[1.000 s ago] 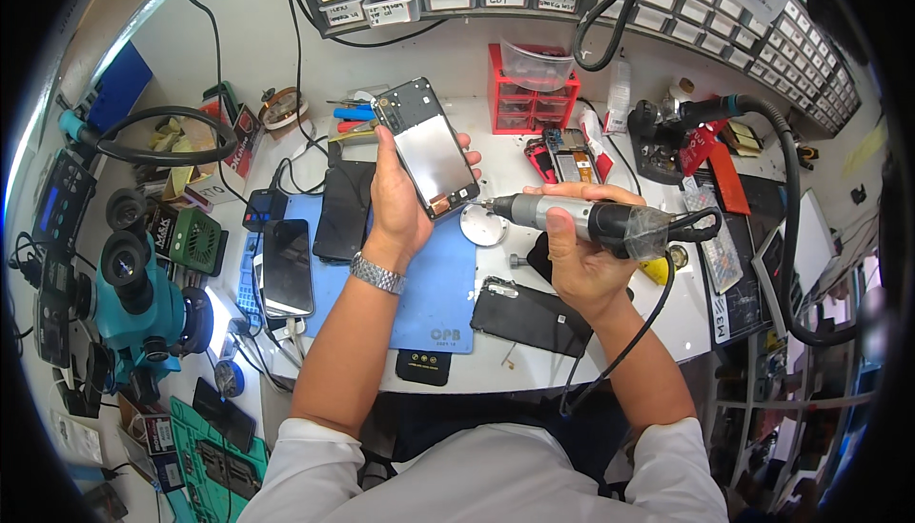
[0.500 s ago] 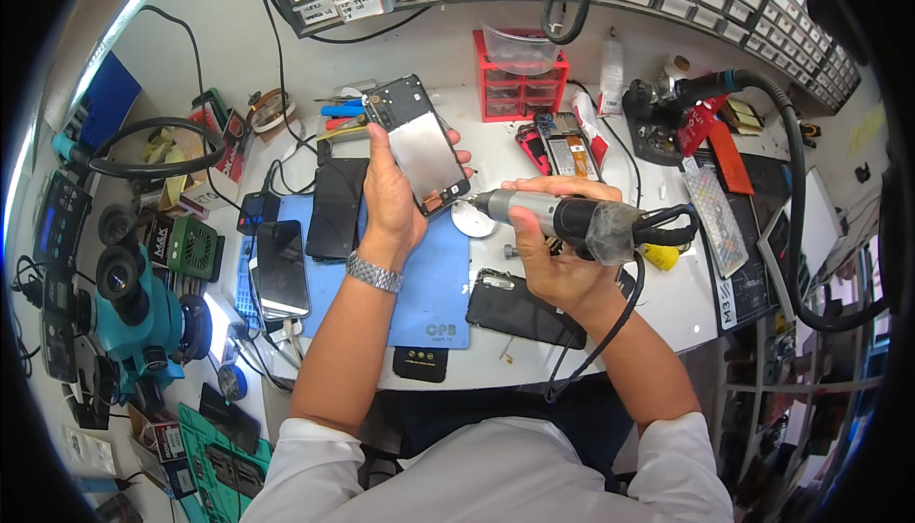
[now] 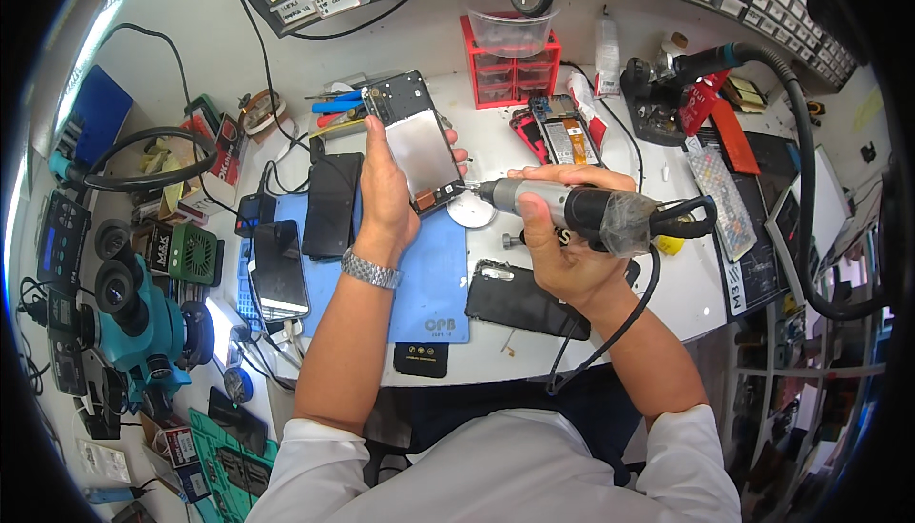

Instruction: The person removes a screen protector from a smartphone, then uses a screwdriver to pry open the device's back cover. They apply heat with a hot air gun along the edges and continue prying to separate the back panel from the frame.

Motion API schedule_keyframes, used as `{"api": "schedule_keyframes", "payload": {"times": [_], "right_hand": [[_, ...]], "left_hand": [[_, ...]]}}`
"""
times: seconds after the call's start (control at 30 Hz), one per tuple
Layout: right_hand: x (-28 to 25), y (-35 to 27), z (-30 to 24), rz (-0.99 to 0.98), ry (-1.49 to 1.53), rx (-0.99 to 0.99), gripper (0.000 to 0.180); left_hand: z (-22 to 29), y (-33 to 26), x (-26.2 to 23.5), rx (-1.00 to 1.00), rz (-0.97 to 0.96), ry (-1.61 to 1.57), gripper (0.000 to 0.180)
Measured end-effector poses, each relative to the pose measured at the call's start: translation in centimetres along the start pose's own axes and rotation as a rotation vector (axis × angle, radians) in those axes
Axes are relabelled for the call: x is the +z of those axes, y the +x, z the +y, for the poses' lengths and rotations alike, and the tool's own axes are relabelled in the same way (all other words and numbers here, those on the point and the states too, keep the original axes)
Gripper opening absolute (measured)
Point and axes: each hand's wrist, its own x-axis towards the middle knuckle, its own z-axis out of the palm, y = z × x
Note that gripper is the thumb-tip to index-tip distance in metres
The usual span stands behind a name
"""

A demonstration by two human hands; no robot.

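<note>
My left hand (image 3: 388,185), with a metal watch on its wrist, is wrapped round an opened phone frame (image 3: 416,150). The frame is tilted, with a bare silver panel in the middle and a copper-coloured patch near its lower end. In my right hand (image 3: 564,261) is a grey and black corded rotary tool (image 3: 578,211), its rear end wrapped in clear film. The tool's narrow tip is at the phone frame's lower right corner; I cannot tell if they touch. Below the tip lies a white round disc (image 3: 472,211). A dark phone back (image 3: 524,299) lies under my right hand.
A blue mat (image 3: 434,285) lies under my left forearm, with dark phones (image 3: 334,204) beside it. A teal microscope (image 3: 143,323) stands at the left. Behind are a red drawer box (image 3: 510,80) and an opened phone (image 3: 567,137). The tool's black cord (image 3: 620,332) hangs by my right forearm.
The view has shifted slightly. The rotary tool's tip has risen a little along the phone frame's lower corner. Both hands keep their holds.
</note>
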Motion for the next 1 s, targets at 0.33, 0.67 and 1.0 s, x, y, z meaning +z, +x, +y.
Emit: {"api": "schedule_keyframes", "payload": {"times": [0.33, 0.67, 1.0], "right_hand": [[-1.3, 0.0, 0.0, -0.092, -0.122, 0.058, 0.048], [-1.2, 0.3, -0.6, -0.106, -0.099, 0.066, 0.047], [-1.6, 0.3, -1.0, -0.117, -0.109, 0.068, 0.048]], "left_hand": [[0.0, -0.2, 0.4, -0.01, -0.004, -0.055, 0.085], [0.1, -0.3, 0.7, -0.015, 0.005, -0.016, 0.086], [0.0, -0.1, 0.5, -0.029, -0.008, -0.072, 0.086]]}}
